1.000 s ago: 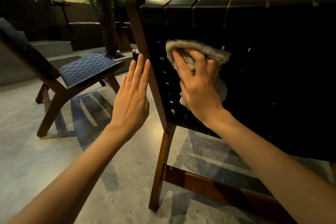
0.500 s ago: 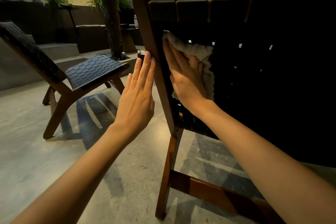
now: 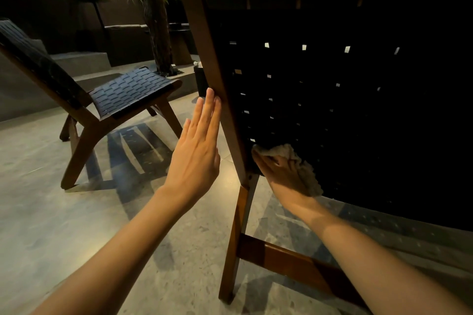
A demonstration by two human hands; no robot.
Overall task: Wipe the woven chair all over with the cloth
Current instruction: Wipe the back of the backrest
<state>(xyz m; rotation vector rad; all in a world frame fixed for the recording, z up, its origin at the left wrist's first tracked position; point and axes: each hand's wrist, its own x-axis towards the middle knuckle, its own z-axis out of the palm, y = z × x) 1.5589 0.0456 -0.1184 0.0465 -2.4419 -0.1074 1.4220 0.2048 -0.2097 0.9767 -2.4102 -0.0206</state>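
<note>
The woven chair (image 3: 332, 89) fills the right of the view, seen from behind: black straps on a brown wooden frame. My right hand (image 3: 284, 174) presses a grey fluffy cloth (image 3: 304, 169) flat against the lower left corner of the woven back, close to the frame post. My left hand (image 3: 197, 151) is flat with fingers together, its fingertips resting against the outer side of the wooden post, holding nothing.
A second woven chair (image 3: 107, 94) stands to the left on the grey stone floor (image 3: 64, 225). A tree trunk (image 3: 156, 20), a low dark wall with plants and a step lie behind. The chair's lower crossbar (image 3: 284, 258) runs below my right arm.
My right hand has slid the cloth down the woven back, from near the top left to the bottom left. My left hand moved closer to the post and now touches it.
</note>
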